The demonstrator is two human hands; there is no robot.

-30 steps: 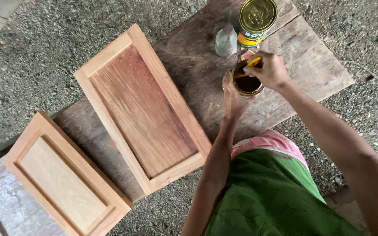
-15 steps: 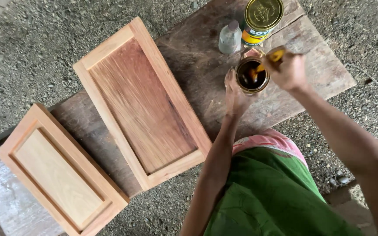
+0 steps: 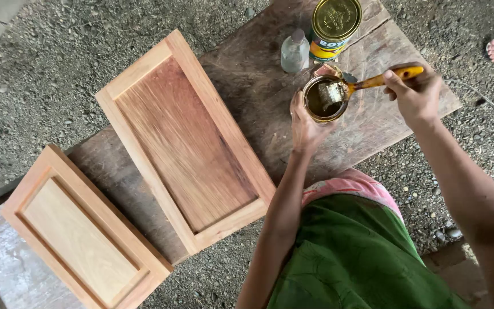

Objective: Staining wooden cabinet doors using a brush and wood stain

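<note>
Left hand (image 3: 304,123): fingers wrapped round the small open tin (image 3: 323,98), steadying it on the worktop (image 3: 258,97)
Right hand (image 3: 415,94): fingers closed on the brush (image 3: 367,84) handle
Brush: bristles resting over the tin's dark liquid
Behind the tin: lidded can (image 3: 334,26), small clear bottle (image 3: 294,51)
Left of the tin: reddish panel (image 3: 184,140); pale panel (image 3: 81,234) further left

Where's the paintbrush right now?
In the head view, upper right: the right hand holds the paintbrush with its bristles over the small open can, which the left hand steadies on the wooden board.
</note>
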